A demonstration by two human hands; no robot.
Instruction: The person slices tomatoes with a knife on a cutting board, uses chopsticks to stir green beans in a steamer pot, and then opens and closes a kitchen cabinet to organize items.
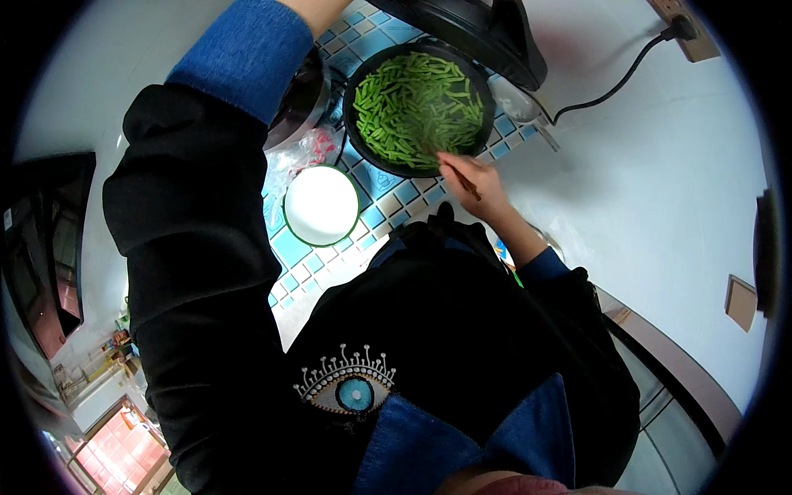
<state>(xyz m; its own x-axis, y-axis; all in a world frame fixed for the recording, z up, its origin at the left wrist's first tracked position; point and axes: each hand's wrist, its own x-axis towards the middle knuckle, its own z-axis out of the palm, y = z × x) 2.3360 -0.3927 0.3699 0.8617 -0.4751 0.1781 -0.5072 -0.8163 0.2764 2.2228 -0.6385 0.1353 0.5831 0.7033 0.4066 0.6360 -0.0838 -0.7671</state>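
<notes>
A round black pan [419, 172] stands on the tiled counter, and cut green beans [396, 105] cover most of its bottom. At the pan's near right rim is my right hand [473, 185], closed around the brown handle of a utensil [468, 181]; its far end is hidden among the beans or by blur. My left arm reaches up past the top edge, with the left hand out of view and only the wrist [318, 12] showing above a blue cuff. A white bowl with a green rim [322, 205] sits at the pan's lower left.
A black appliance [482, 37] rises behind the pan, beside the wall. Left of the pan are a dark pot [303, 99] and a crumpled clear plastic bag [303, 151]. A black cable [609, 93] runs to a wall socket [696, 37]. A pale, translucent object [513, 99] lies right of the pan.
</notes>
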